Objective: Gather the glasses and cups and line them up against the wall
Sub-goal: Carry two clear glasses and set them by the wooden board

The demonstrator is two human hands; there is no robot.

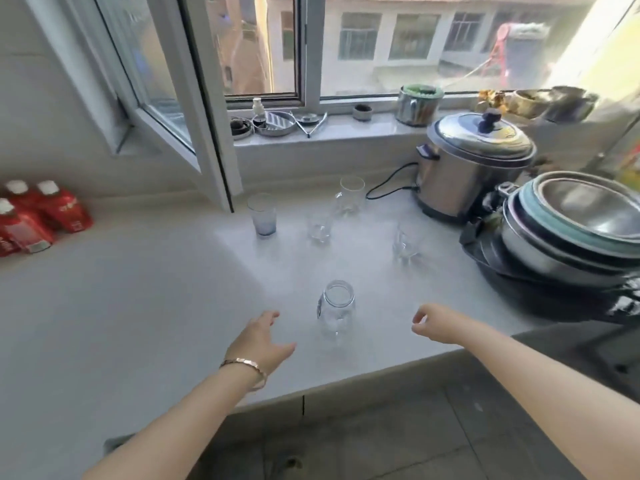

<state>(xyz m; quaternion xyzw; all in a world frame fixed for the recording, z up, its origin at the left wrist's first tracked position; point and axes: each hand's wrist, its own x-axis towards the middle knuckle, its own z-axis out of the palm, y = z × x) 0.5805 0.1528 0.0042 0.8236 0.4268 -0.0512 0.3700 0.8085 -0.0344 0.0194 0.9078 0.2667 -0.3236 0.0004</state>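
Observation:
Several clear glasses stand scattered on the white counter [138,289]. A clear jar-shaped glass [336,311] stands nearest the front edge. Farther back are a bluish tumbler [262,215], a small clear glass [320,229], a tall clear mug with a handle [349,199] and a clear cup [408,244] at the right. My left hand [261,339], with a bracelet on its wrist, hovers open just left of the jar-shaped glass without touching it. To the right of that glass my right hand [434,322] hangs with its fingers loosely curled, holding nothing.
An open window sash [180,109] juts over the counter at back left. Red cartons [38,216] lie at far left. A steel electric cooker [474,164] with its cord and stacked bowls and pans [571,233] crowd the right. Small items line the windowsill [346,128].

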